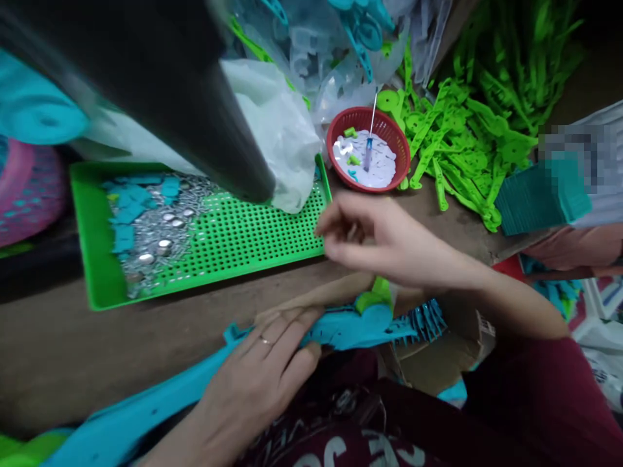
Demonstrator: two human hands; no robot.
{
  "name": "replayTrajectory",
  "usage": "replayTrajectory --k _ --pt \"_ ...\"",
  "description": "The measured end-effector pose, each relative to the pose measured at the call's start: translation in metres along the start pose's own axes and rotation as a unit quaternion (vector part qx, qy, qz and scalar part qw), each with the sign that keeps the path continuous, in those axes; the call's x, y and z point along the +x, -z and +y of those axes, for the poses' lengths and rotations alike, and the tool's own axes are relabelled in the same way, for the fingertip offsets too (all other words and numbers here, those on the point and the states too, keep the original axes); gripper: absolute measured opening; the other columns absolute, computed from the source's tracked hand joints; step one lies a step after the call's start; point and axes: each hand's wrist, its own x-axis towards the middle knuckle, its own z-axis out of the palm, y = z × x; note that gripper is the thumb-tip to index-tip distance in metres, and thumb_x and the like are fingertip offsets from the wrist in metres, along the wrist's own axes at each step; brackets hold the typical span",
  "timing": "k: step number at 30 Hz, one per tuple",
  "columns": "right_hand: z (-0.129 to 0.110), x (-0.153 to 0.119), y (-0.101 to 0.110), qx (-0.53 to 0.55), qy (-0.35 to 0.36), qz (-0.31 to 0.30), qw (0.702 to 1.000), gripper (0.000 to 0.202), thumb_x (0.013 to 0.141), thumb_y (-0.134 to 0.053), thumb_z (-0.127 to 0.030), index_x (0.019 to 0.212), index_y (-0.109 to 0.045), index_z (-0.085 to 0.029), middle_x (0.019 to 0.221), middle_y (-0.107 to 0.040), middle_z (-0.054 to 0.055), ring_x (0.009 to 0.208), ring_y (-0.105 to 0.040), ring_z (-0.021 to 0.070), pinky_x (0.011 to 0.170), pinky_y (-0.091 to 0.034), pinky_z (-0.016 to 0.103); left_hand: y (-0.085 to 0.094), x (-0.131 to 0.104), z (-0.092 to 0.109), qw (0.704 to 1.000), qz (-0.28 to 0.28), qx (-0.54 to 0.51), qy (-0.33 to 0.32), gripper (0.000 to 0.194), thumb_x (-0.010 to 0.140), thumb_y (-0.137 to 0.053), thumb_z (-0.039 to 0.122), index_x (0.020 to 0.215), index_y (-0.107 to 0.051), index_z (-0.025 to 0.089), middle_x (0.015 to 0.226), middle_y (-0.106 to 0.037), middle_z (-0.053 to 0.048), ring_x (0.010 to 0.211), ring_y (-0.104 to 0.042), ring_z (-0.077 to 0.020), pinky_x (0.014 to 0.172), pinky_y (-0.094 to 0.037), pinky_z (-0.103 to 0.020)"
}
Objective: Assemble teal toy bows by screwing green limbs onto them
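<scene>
Long blue plastic part [165, 388] is best kept steady, grasped in left hand [265, 363]; right hand [382, 237] is loosely curled, any grasp indiscernible.

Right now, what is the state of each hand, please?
Left hand: closed over the blue plastic part, holding it.
Right hand: fingers curled beside the green tray; cannot tell if holding anything.

Workshop: heaped plastic parts [457, 136], metal pieces [150, 224], screwdriver [368, 155]
</scene>
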Motion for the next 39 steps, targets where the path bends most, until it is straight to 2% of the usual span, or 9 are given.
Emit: replayTrajectory --k 2,4,8,14,19,23,28,33,39 --pt "0.016 -0.023 -0.002 0.037 -0.056 -0.095 0.993 0.013 0.086 -0.055 -0.007 0.095 -0.058 -0.017 0.087 -0.066 -0.002 0.08 -0.064 0.0088 0.072 -0.052 0.021 0.0 -0.001 0.001 1.0 0.003 0.004 -0.003 0.02 0.099 -0.041 0.011 0.091 -0.058 0.016 0.116 -0.068 -0.016 0.105 -0.066 -0.0261 0.086 -0.056 -0.041" --pt "0.029 -0.035 -0.009 0.066 -0.087 -0.144 0.984 0.02 0.084 -0.053 -0.003 0.097 -0.057 -0.017 0.09 -0.068 0.001 0.081 -0.065 0.0099 0.073 -0.053 0.022 0.0 -0.002 0.002 1.0 0.002 0.005 -0.001 0.02 0.101 -0.041 0.014 0.091 -0.058 0.016 0.117 -0.068 -0.015 0.106 -0.067 -0.0253 0.086 -0.058 -0.041" --pt "0.037 -0.041 -0.019 0.07 -0.099 -0.163 0.979 0.027 0.083 -0.052 -0.001 0.104 -0.055 -0.018 0.095 -0.072 0.003 0.087 -0.067 0.0118 0.078 -0.053 0.025 0.002 -0.002 0.001 1.0 -0.011 -0.017 0.007 0.02 0.099 -0.042 0.012 0.091 -0.06 0.017 0.118 -0.068 -0.013 0.109 -0.066 -0.0239 0.089 -0.057 -0.039" --pt "0.027 -0.043 -0.018 -0.029 -0.095 -0.212 0.972 0.024 0.088 -0.055 -0.013 0.111 -0.056 -0.018 0.108 -0.073 0.007 0.093 -0.068 0.0177 0.079 -0.051 0.031 -0.002 -0.006 0.004 0.999 0.006 -0.026 0.02 0.021 0.097 -0.042 0.008 0.091 -0.06 0.016 0.121 -0.066 -0.014 0.114 -0.065 -0.0254 0.093 -0.055 -0.04" --pt "0.029 -0.042 -0.024 -0.048 -0.059 -0.182 0.98 0.018 0.085 -0.058 -0.014 0.102 -0.057 -0.019 0.1 -0.07 0.005 0.089 -0.064 0.0162 0.079 -0.05 0.03 -0.002 -0.006 0.004 1.0 0.003 -0.016 0.016 0.02 0.097 -0.042 0.008 0.092 -0.059 0.017 0.118 -0.068 -0.011 0.112 -0.065 -0.0224 0.091 -0.057 -0.037" --pt "0.031 -0.042 -0.025 -0.024 -0.042 -0.164 0.985 0.02 0.08 -0.06 -0.007 0.097 -0.058 -0.019 0.098 -0.07 0.003 0.089 -0.062 0.0143 0.08 -0.049 0.028 0.0 -0.005 0.002 1.0 0.005 -0.007 -0.008 0.016 0.097 -0.046 0.009 0.091 -0.059 0.014 0.118 -0.067 -0.017 0.111 -0.067 -0.0274 0.089 -0.059 -0.042" --pt "0.023 -0.041 -0.022 -0.081 -0.098 -0.222 0.967 0.024 0.084 -0.061 -0.015 0.107 -0.059 -0.018 0.101 -0.072 0.005 0.087 -0.066 0.0168 0.075 -0.049 0.028 0.0 -0.008 0.003 1.0 0.012 0.006 -0.011 0.017 0.098 -0.045 0.013 0.094 -0.061 0.015 0.119 -0.068 -0.015 0.112 -0.067 -0.0254 0.091 -0.058 -0.04" --pt "0.017 -0.036 -0.017 -0.189 -0.052 -0.275 0.941 0.018 0.088 -0.058 -0.018 0.104 -0.066 -0.017 0.103 -0.072 0.01 0.094 -0.065 0.0222 0.08 -0.05 0.032 -0.002 -0.007 0.001 1.0 0.009 0.002 0.003 0.018 0.099 -0.045 0.015 0.096 -0.063 0.015 0.118 -0.07 -0.013 0.11 -0.067 -0.0247 0.09 -0.058 -0.04" --pt "0.024 -0.035 -0.011 -0.177 -0.016 -0.246 0.953 0.02 0.088 -0.062 -0.016 0.105 -0.071 -0.017 0.106 -0.066 0.008 0.1 -0.06 0.019 0.091 -0.048 0.032 -0.001 0.0 -0.004 1.0 0.009 0.019 -0.004 0.025 0.101 -0.041 0.012 0.11 -0.065 0.012 0.112 -0.074 -0.011 0.103 -0.069 -0.0231 0.091 -0.057 -0.039"
